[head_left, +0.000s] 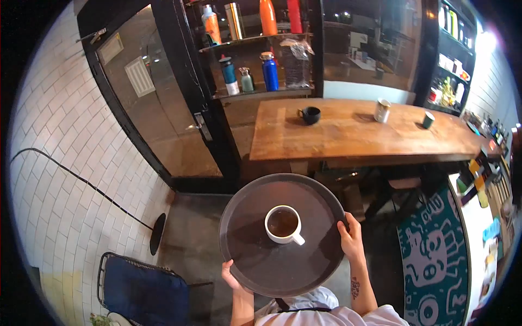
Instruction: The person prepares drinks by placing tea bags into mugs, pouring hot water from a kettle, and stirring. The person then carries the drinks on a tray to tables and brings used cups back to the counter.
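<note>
A round dark tray is held level in front of my body. On it, close to the middle, stands a white cup with dark liquid inside, its handle pointing toward the lower right. My left hand grips the tray's lower left rim, the thumb over the edge. At the right rim my right hand has its thumb on top; its other fingers are mostly hidden underneath. Neither hand touches the cup.
A wooden table ahead bears a black mug, a whitish canister and a small green cup. Bottle shelves stand behind. Left are a glass door, a blue chair and a lamp stand; a patterned counter is right.
</note>
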